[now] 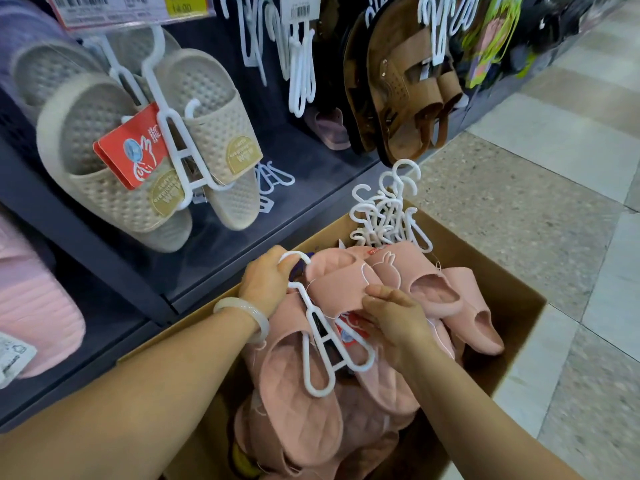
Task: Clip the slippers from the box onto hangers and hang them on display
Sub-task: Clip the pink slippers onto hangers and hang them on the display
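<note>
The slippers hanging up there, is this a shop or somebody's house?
Most likely a shop, in its shoe aisle. Beige slippers hang on a white hanger from a display rack under a price label, brown sandals hang further along, and a cardboard box of pink slippers waits to be hung.

Left hand [265,282] and right hand [394,315], fingers curled, gripping.
</note>
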Motion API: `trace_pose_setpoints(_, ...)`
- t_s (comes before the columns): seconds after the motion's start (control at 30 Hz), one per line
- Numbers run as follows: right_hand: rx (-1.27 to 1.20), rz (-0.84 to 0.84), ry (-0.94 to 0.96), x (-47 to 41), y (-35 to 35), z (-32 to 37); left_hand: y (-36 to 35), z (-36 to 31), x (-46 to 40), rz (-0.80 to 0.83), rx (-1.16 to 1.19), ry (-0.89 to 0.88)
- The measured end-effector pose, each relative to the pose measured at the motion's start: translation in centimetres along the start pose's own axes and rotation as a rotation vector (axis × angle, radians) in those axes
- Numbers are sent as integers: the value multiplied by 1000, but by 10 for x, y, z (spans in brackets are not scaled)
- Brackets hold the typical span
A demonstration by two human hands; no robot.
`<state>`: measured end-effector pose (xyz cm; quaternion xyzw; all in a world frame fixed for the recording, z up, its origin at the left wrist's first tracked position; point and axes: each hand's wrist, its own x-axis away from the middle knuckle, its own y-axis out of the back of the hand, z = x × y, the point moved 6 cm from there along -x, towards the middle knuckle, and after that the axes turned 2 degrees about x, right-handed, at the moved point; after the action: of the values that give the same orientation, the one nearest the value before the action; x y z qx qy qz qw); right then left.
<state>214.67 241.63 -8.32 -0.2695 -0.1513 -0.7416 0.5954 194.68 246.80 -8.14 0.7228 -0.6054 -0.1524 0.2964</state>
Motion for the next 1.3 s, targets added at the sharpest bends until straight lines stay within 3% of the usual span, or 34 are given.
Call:
trace_pose_setpoints(0.17,133,115,144,8,-8,1,3,1,4,-82,160,40)
trace_pose_setpoints(0.27,539,246,310,22,-12,-6,7,5,5,-104,136,81)
trace_pose_setpoints(0.37,1017,59,681,39,-12,10,11,7,6,-105,149,114)
trace_pose_setpoints(0.43,1098,-51,983,46,-29,40,12,3,8,-87,190,98)
trace_pose_setpoints(0.47,1120,-57,1049,42,-41,53,12,0,9,-76,212,83)
trace_pose_setpoints(0.5,1157,-11,1020,35,-56,65,12,-2,10,-63,237,63)
trace_pose_setpoints(0.6,1283,271,662,-4,-93,76,14,-10,13,-55,273,7)
trace_pose_setpoints(0.67,1258,396,574,-14,-106,76,18,-16,17,-66,263,-35)
trace_pose_setpoints(0.93,1464,518,690,-8,-121,69,19,-15,29,48,439,7)
trace_pose_setpoints(1.13,1450,419,799,-3,-117,88,26,-23,31,77,472,25)
trace_pose_setpoints(1.3,1613,392,798,-9,-116,91,20,-27,32,225,423,78)
